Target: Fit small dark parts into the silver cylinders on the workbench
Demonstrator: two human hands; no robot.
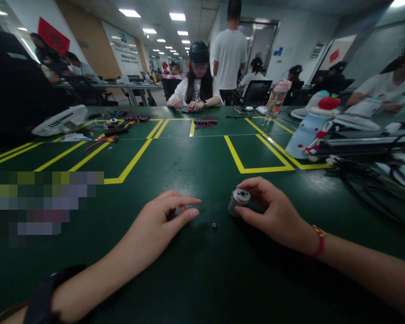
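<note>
On green table [195, 279], right hand [276, 216] fingers [256, 184] closed round small motor [238, 201]; left hand [162, 225] loosely curled, empty

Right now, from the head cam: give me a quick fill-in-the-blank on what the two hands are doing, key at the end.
1. The right hand holds a small ____ cylinder on the table.
2. The tiny dark ring lies on the mat ____ the two hands.
3. The left hand rests on the mat, its fingers pointing toward the ____ hand.
4. The lines taped on the green mat are ____.

Missing words: metal; between; right; yellow
</note>
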